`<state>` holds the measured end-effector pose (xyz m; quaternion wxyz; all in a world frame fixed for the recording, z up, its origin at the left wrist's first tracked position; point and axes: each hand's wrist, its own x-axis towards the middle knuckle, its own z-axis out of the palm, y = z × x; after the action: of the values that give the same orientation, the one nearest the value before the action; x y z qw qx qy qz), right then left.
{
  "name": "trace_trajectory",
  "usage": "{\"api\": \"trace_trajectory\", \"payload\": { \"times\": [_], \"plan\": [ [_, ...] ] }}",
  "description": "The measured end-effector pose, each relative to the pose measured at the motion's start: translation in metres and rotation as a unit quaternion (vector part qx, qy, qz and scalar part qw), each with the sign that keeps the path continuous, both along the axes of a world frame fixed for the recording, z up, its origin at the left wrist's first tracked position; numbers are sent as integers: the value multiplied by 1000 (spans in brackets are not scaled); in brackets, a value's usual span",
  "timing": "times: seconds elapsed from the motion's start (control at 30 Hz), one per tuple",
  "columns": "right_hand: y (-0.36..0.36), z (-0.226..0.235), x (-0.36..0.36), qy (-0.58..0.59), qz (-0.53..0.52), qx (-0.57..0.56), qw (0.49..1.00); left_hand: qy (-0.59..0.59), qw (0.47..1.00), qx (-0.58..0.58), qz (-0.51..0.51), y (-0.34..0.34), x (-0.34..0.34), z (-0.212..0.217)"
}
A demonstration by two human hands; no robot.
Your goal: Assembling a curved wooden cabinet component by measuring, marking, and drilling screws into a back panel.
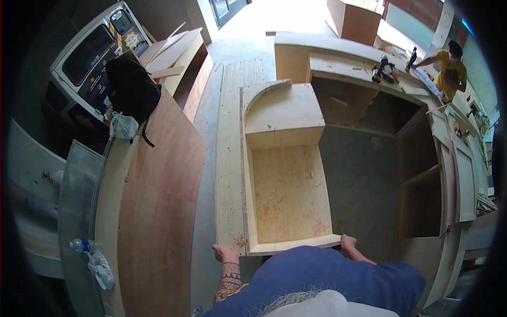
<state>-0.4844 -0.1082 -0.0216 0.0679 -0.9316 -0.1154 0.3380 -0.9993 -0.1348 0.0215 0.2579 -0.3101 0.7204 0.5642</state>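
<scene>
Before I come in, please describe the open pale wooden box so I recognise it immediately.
From the long reddish-brown wooden panel at left, go right past the grey floor and flat pale board. The open box has the person's right hand at its near corner. A curved wooden piece on its far end sets it apart.

The grey floor (364, 174) bears these items directly: right of me, an open-compartment wooden cabinet (422, 150); left of me, a long reddish plywood unit (158, 211) (my pale wooden case (288, 185) hides its own underside).
</scene>
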Motion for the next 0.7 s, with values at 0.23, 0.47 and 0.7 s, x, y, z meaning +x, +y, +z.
{"api": "trace_trajectory", "payload": {
  "times": [0.23, 0.47, 0.7],
  "plan": [
    [27, -33, -1, 33, 114, -11, 993, -67, 997, 20, 10, 27, -16, -31],
    [60, -42, -55, 76, 3, 22, 997, -74, 997, -1, -17, 57, -77, -45],
    [66, -49, -89, 63, 26, 64, 996, -65, 998, 4, -5, 95, -118, -47]
  ]
}}
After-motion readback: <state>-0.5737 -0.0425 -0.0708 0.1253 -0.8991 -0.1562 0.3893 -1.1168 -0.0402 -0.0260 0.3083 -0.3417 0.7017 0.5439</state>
